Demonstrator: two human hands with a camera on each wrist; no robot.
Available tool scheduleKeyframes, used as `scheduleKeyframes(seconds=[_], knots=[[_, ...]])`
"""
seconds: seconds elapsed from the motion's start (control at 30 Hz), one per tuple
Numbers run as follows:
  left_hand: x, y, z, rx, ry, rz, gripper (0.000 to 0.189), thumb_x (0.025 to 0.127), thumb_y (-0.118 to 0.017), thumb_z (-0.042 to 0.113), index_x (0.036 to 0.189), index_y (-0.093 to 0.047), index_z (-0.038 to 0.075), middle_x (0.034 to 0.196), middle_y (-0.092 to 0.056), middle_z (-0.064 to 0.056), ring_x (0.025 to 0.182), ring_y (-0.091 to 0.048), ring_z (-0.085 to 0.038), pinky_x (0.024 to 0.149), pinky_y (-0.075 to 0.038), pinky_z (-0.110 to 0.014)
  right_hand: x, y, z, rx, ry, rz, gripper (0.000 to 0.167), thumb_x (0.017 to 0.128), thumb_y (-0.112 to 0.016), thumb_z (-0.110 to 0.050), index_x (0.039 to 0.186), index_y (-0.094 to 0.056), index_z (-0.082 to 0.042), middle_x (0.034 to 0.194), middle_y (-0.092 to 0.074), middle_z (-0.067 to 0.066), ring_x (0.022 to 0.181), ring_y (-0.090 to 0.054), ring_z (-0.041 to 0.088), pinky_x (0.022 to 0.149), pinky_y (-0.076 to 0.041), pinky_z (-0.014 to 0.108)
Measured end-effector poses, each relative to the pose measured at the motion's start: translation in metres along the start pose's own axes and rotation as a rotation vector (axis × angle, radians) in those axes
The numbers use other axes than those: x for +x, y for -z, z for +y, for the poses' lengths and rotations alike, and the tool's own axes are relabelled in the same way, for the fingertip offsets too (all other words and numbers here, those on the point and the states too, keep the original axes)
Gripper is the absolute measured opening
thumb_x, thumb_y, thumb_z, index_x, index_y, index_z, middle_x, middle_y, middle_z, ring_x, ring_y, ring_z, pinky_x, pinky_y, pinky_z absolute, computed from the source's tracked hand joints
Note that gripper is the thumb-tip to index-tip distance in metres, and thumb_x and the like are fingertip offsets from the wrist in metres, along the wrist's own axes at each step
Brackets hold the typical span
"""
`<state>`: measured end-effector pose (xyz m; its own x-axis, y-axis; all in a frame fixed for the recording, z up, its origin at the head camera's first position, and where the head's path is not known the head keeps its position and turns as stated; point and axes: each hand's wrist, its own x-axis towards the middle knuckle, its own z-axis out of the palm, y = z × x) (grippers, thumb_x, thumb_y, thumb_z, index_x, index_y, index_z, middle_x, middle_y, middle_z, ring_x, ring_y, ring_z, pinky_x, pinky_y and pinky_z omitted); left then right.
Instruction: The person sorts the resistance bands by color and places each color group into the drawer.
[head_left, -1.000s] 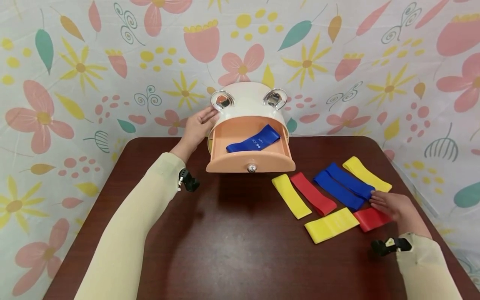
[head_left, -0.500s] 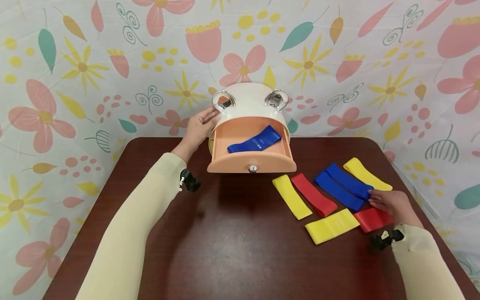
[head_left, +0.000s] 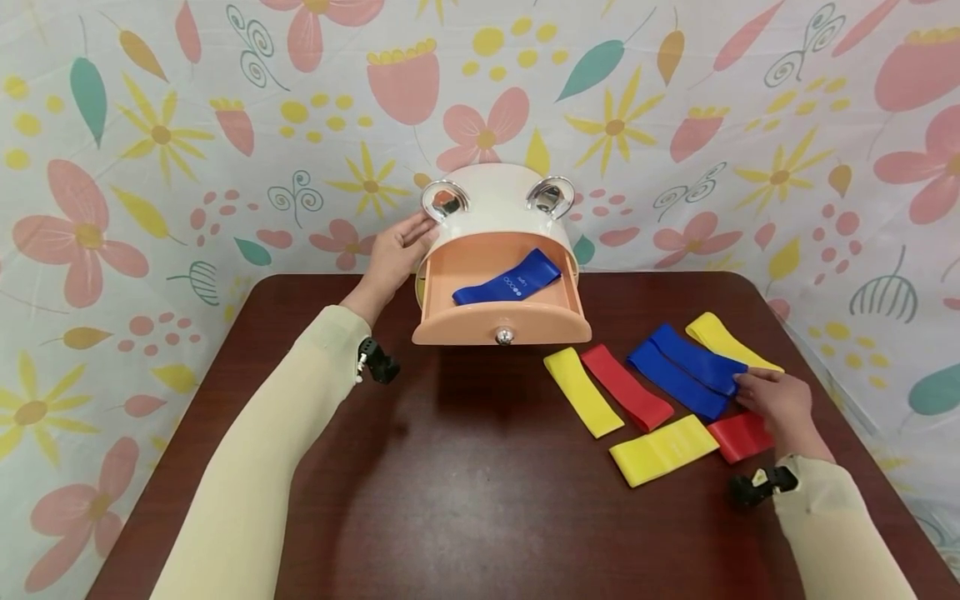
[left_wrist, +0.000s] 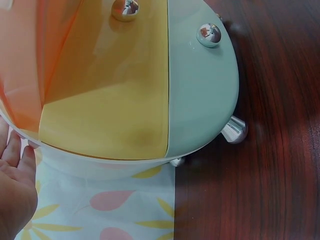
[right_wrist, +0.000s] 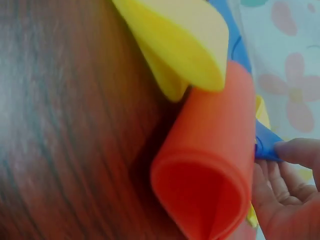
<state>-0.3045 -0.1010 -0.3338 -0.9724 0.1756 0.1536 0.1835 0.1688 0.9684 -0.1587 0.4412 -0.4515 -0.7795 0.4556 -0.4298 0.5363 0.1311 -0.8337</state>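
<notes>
Pinching one end of a blue band (head_left: pixel 699 358) between thumb and fingers, the right hand (head_left: pixel 782 404) is at the right side of the table (head_left: pixel 465 500). The band lies alongside a second blue band (head_left: pixel 671 379), with a yellow band (head_left: pixel 727 342) beyond and a red band (head_left: pixel 738 437) just in front. Leftward lie a second yellow band (head_left: pixel 663 451), a second red band (head_left: pixel 626 387) and a third yellow band (head_left: pixel 582 392). The left hand (head_left: pixel 393 258), fingers loosely extended, rests against the side of the white cabinet (head_left: pixel 498 200). Its orange drawer (head_left: pixel 465 323) is pulled out, a third blue band (head_left: pixel 510 281) inside.
</notes>
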Motion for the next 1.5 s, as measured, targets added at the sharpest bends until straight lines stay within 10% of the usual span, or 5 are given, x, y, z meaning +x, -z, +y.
scheduleKeyframes(seconds=[0.33, 0.53, 1.5], knots=[[0.000, 0.000, 0.000, -0.007, -0.003, 0.001, 0.054, 0.105, -0.058, 0.019, 0.155, -0.043, 0.005, 0.155, -0.051, -0.018, 0.148, -0.047, -0.027, 0.123, -0.041, -0.039, -0.009, -0.008, -0.017, 0.012, 0.084, 0.059, 0.003, 0.101, -0.063, -0.024, 0.103, -0.065, -0.025, 0.065, -0.058, -0.027, 0.060, -0.065, -0.009, 0.057, -0.053, 0.009], [0.000, 0.000, 0.000, -0.001, 0.002, -0.005, 0.054, 0.105, -0.058, 0.020, 0.156, -0.044, 0.007, 0.155, -0.052, -0.017, 0.149, -0.046, -0.025, 0.123, -0.041, -0.039, -0.015, -0.017, -0.030, 0.173, 0.146, 0.049, 0.026, 0.098, -0.069, -0.017, 0.077, -0.066, -0.033, 0.065, -0.063, -0.021, 0.057, -0.067, -0.005, 0.057, -0.057, 0.012], [0.000, 0.001, 0.000, 0.005, 0.004, -0.003, 0.054, 0.105, -0.059, 0.021, 0.156, -0.043, 0.007, 0.155, -0.052, -0.016, 0.148, -0.047, -0.025, 0.122, -0.042, -0.039, -0.022, -0.043, -0.094, 0.271, 0.352, -0.007, 0.018, 0.098, -0.068, -0.013, 0.084, -0.068, -0.026, 0.076, -0.062, -0.017, 0.064, -0.068, -0.007, 0.061, -0.055, 0.006]])
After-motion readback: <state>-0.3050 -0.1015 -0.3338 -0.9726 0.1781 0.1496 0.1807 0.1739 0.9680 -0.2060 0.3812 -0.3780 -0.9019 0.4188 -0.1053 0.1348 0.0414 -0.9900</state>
